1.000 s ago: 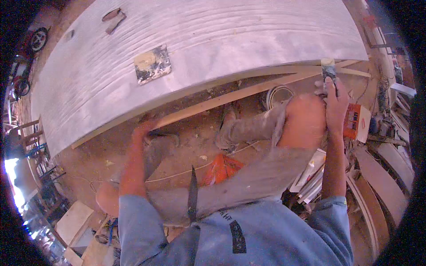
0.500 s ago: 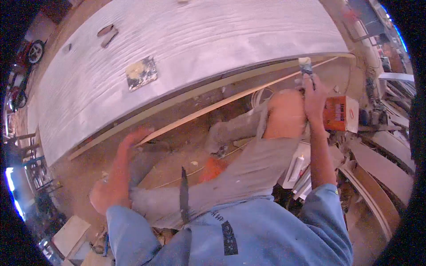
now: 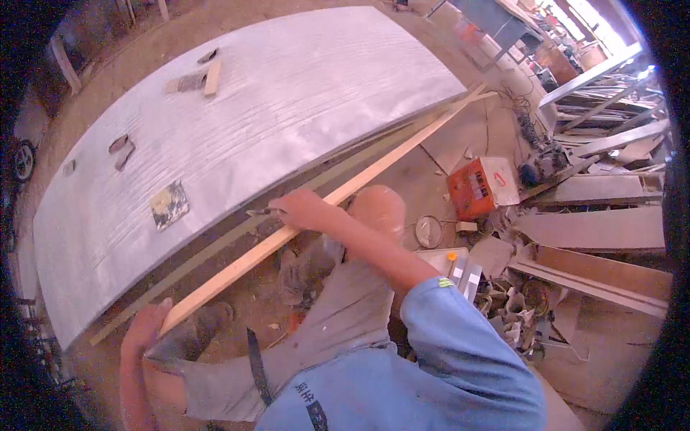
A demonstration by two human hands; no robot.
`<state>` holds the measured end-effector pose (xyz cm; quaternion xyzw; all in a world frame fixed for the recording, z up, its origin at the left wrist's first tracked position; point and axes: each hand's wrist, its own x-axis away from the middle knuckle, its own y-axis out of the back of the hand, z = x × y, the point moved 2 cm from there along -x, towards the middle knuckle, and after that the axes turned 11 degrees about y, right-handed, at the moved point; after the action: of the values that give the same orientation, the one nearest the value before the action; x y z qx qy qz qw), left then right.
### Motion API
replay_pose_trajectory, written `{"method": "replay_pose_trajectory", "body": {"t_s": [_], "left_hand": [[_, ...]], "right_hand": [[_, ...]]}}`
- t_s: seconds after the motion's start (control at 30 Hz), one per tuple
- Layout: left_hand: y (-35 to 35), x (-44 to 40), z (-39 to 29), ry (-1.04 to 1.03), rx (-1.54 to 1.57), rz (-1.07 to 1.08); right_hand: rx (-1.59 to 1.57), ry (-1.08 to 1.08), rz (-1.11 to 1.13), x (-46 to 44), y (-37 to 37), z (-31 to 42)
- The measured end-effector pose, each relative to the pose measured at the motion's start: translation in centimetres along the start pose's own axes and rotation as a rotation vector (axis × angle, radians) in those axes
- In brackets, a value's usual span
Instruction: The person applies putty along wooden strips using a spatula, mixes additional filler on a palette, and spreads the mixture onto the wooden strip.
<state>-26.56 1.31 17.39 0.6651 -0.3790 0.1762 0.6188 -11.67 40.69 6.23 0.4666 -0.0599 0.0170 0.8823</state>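
Note:
A long pale wooden strip (image 3: 251,257) slants across in front of my knees, from lower left to upper right. My left hand (image 3: 147,323) is closed round its near end. My right hand (image 3: 305,210) is closed over the strip's middle section, gripping a putty knife (image 3: 259,212) whose tip points left; most of the knife is hidden by the fingers. Beyond the strip lies a large whitish panel (image 3: 287,108), its surface streaked. On the panel near its front edge rests a small square board (image 3: 169,204) smeared with yellowish and dark stuff.
Small pieces and a wood block (image 3: 213,77) lie on the panel. To my right stand an orange-red box (image 3: 471,190) and a round tin (image 3: 429,231). Boards and offcuts (image 3: 596,226) are stacked farther right. A wheel (image 3: 24,159) shows at far left.
My right hand with the putty knife has moved left from the strip's far part to its middle. The view has shifted to the right. My left hand stays at the near end.

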Motion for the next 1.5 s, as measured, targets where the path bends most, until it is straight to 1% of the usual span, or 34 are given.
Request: {"method": "replay_pose_trajectory", "body": {"t_s": [0.07,0.1,0.13,0.17,0.2,0.23,0.27,0.3,0.33,0.37,0.43,0.5,0.57,0.6,0.63,0.67,0.7,0.73,0.77,0.8,0.83,0.87,0.9,1.0,1.1,1.17,1.23,1.3,1.33,1.37,1.4,1.43,1.47,1.5], "left_hand": [[0.6,0.9,0.5,-0.002,0.001,-0.001],[0.6,1.3,0.8,0.008,0.0,0.01],[0.6,1.8,0.9,-0.003,0.002,0.001],[0.6,2.2,0.9,-0.016,-0.038,-0.055],[0.4,2.4,1.0,-0.026,-0.077,-0.109],[0.3,1.9,2.7,-0.029,-0.074,-0.111],[0.5,0.7,5.4,-0.047,-0.062,-0.043],[0.5,0.2,6.9,-0.063,-0.05,0.026],[1.0,2.2,5.7,-0.061,-0.048,0.024],[1.4,2.3,6.9,-0.075,-0.071,0.001],[2.5,0.7,12.7,-0.183,-0.178,-0.063],[3.4,-1.5,18.2,-0.295,-0.325,-0.198],[6.1,0.5,14.9,-0.173,-0.349,-0.274],[7.4,1.4,14.0,-0.116,-0.359,-0.314],[8.7,2.3,13.1,-0.059,-0.368,-0.353],[9.9,2.7,12.7,-0.035,-0.142,-0.572],[11.0,3.2,12.4,-0.059,0.099,-0.79],[11.2,3.8,12.5,-0.113,0.337,-0.996],[10.5,4.0,11.9,-0.176,0.54,-1.145],[9.8,4.2,11.4,-0.23,0.701,-1.233],[8.9,4.3,11.0,-0.259,0.835,-1.267],[8.0,4.3,10.7,-0.298,0.976,-1.284],[7.2,4.1,10.4,-0.334,1.108,-1.255],[4.7,3.4,9.7,-0.486,1.511,-1.109],[2.9,3.2,9.5,-0.642,1.865,-0.942],[2.6,3.5,9.4,-0.728,2.016,-0.888],[2.6,3.9,9.8,-0.758,2.092,-0.859],[2.7,4.6,10.9,-0.793,2.133,-0.822],[2.7,5.7,11.6,-0.838,2.157,-0.813],[2.6,7.1,11.9,-0.911,2.198,-0.788],[2.5,7.7,11.6,-1.003,2.265,-0.712],[2.6,8.0,11.2,-1.114,2.349,-0.607],[2.9,6.6,11.5,-1.225,2.635,-0.343],[3.3,6.4,10.2,-1.148,2.582,-0.552]], "right_hand": [[-0.066,0.113,0.078,0.0,-0.5,-1.0],[-0.054,0.114,0.069,0.3,-0.4,-1.1],[-0.084,0.18,0.014,0.6,-0.1,-0.6],[-0.112,0.246,-0.043,0.9,0.5,-0.2],[-0.101,0.245,-0.051,0.8,0.8,0.0],[-0.105,0.237,-0.005,0.7,1.0,0.6],[-0.111,0.231,0.046,0.5,1.1,1.4],[-0.108,0.234,0.05,0.3,1.3,2.3],[-0.139,0.278,0.164,0.1,1.4,3.6],[-0.169,0.321,0.277,-0.1,1.7,5.0],[-0.173,0.31,0.303,-0.4,2.5,7.7],[-0.186,0.292,0.329,-1.1,2.5,8.5],[-0.092,0.339,0.395,-2.4,2.5,8.3],[-0.093,0.335,0.396,-3.0,1.8,8.0],[-0.002,0.434,0.358,-3.7,1.1,7.4],[0.092,0.528,0.321,-4.1,1.1,7.3],[0.094,0.516,0.321,-4.6,1.2,7.0],[0.21,0.612,0.331,-5.0,1.7,7.1],[0.329,0.71,0.342,-5.0,2.9,7.8],[0.334,0.704,0.342,-4.6,4.1,8.2],[0.089,0.47,0.351,-3.5,6.7,9.7],[-0.032,0.352,0.357,-3.2,7.5,10.1],[-0.152,0.233,0.348,-2.9,8.3,10.5],[-0.077,0.281,0.333,-3.0,8.5,11.1],[-0.121,0.235,0.506,-3.2,7.0,11.7],[0.252,1.095,0.384,-3.9,3.9,11.4],[0.021,0.709,0.505,-2.8,5.1,14.4],[0.301,0.712,0.851,-2.4,5.7,17.2],[0.315,0.753,0.824,-2.9,5.4,16.6],[0.28,0.722,0.82,-2.4,5.2,16.0],[0.255,0.68,0.834,-2.0,5.6,15.7],[0.254,0.639,0.853,-2.2,5.6,15.3],[0.301,0.617,0.895,-2.1,6.1,15.8],[0.333,0.729,0.709,-1.6,4.5,11.0]]}}
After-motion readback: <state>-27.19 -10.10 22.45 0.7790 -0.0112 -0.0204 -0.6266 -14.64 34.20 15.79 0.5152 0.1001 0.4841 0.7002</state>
